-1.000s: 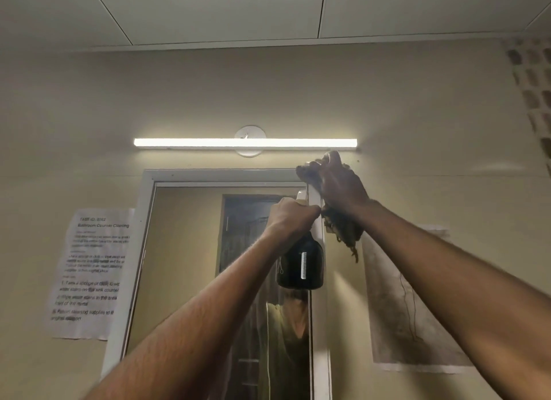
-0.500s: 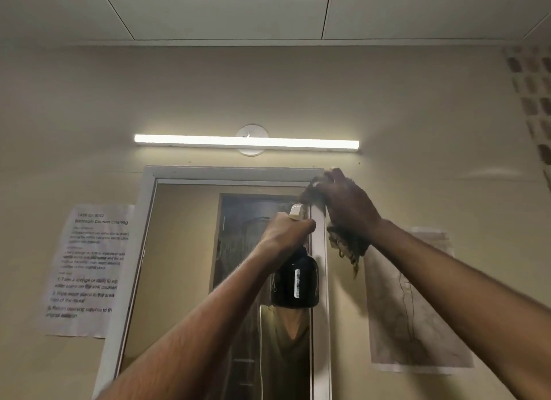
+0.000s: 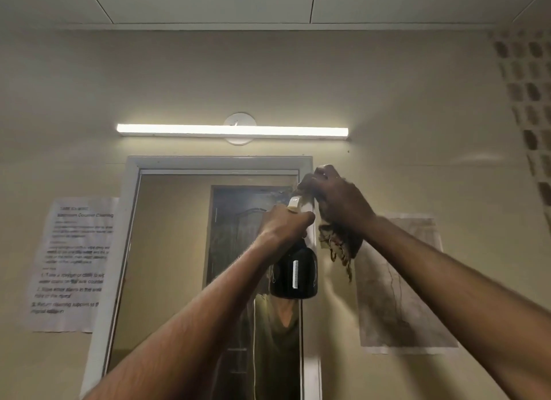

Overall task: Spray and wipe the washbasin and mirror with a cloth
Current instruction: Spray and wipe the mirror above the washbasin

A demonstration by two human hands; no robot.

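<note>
A white-framed mirror (image 3: 173, 250) hangs on the beige wall and reflects a dark door. My left hand (image 3: 283, 223) is raised before its upper right part, shut on a dark spray bottle (image 3: 295, 274) with a white trigger head. My right hand (image 3: 337, 199) presses a brown cloth (image 3: 340, 247) against the mirror's top right corner; frayed cloth ends hang below the hand. The washbasin is out of view.
A lit tube light (image 3: 232, 131) runs above the mirror. A printed instruction sheet (image 3: 71, 265) is taped left of the mirror, and a faded paper map (image 3: 402, 295) right of it. Patterned vent blocks (image 3: 530, 101) fill the right wall edge.
My right hand with the cloth has slid down from above the frame's top corner onto the right edge. The left hand with the bottle stayed close to where it was.
</note>
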